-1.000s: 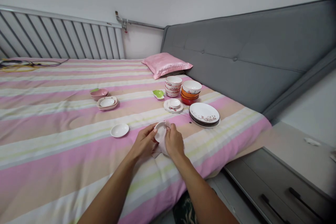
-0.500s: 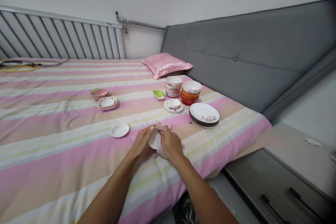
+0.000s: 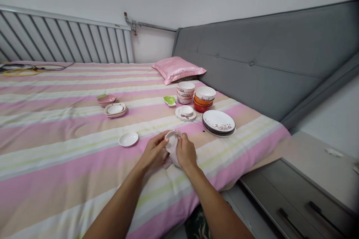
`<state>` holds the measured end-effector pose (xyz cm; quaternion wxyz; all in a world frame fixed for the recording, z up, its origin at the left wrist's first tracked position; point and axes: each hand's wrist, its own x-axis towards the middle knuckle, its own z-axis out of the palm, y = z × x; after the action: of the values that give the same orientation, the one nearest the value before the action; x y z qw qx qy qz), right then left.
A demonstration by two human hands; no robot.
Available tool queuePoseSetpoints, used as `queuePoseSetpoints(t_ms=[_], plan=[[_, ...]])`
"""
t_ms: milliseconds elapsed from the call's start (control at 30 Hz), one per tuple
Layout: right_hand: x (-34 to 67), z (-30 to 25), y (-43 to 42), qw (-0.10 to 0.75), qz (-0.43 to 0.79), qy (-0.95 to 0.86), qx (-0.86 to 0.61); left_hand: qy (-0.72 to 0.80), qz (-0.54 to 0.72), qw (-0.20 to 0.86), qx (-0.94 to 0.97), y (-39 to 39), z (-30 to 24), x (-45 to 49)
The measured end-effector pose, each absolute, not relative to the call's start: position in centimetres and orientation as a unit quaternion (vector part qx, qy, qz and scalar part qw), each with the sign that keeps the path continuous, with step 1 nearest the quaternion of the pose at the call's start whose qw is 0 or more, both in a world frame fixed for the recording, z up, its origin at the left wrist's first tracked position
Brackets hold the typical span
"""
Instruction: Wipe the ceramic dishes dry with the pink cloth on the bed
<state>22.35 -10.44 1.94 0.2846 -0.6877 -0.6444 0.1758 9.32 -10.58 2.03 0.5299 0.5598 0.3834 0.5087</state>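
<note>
A small white round ceramic dish (image 3: 171, 141) is held just above the pink striped bed sheet (image 3: 70, 138), between the two hands. It is gripped at its left rim by the left hand (image 3: 153, 154) — the fingers are curled and the thumb is laid on the rim. A pale cloth (image 3: 174, 160) is pressed against the dish by the right hand (image 3: 186, 153), whose fingers are closed around it. A second small white saucer (image 3: 128, 139) is seen near, on the left — apart from both hands.

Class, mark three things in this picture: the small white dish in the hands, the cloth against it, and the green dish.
small white dish (image 3: 171, 140), head view, visible middle.
cloth (image 3: 173, 155), head view, fold below the dish.
green dish (image 3: 169, 100), head view, centre.
</note>
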Motion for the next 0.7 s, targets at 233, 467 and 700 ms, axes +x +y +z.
queuePoseSetpoints(t_ms=[233,467,700], plan=[[22.3,2.0,-10.8,0.245,0.126,-0.725,-0.632,0.416,0.498,0.531,0.544,-10.8,2.6,8.9],[22.3,2.1,-11.2,0.222,0.121,-0.767,-0.590,0.405,0.476,0.567,0.535,-11.2,2.7,9.4],[22.5,1.5,-10.1,0.339,0.187,-0.630,-0.673,0.416,0.515,0.561,0.497,-10.8,2.4,9.5]])
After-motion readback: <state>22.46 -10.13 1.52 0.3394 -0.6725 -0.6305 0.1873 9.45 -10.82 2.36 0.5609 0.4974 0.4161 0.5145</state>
